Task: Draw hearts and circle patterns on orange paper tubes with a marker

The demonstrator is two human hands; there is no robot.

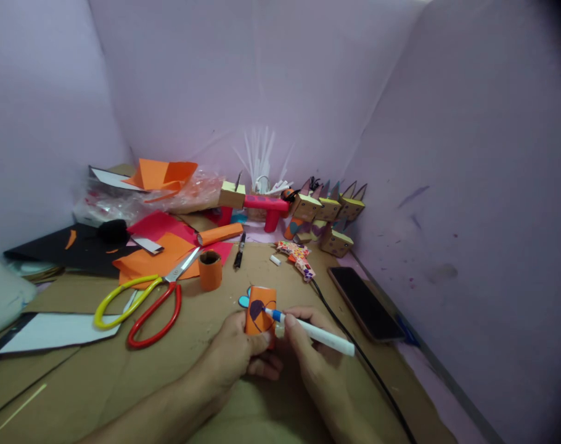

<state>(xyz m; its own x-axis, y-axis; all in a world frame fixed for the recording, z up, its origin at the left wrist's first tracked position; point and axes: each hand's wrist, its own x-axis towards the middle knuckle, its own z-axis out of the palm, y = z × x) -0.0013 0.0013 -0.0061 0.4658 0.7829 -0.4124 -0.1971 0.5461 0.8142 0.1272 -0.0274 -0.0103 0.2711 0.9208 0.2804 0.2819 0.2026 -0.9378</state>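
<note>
Being pinched by the left hand (pixel 234 348), a small orange piece (pixel 268 298) is kept upright just ahead of it, the thumb pressed on the front and the fingers curled below. By the right hand (pixel 311 351) a white marker (pixel 327 337) is pinched like a pen, its tip held at the front of the piece. The piece is judged to be light, of paper or thin card, rather stiff but easily dented; it is best taken by the side edges, softly, away from the ink. On the orange front, a dark purple patch (pixel 257 310) and a curved outline, not filled, can be seen; a blue shape (pixel 244 301) shows beside its upper left. To the left of the hands, scissors (pixel 171 279) are laid apart-bladed or nearly so; ahead, an orange tube (pixel 210 275) is stood. Farther ahead, small boxes (pixel 308 206) are placed.
</note>
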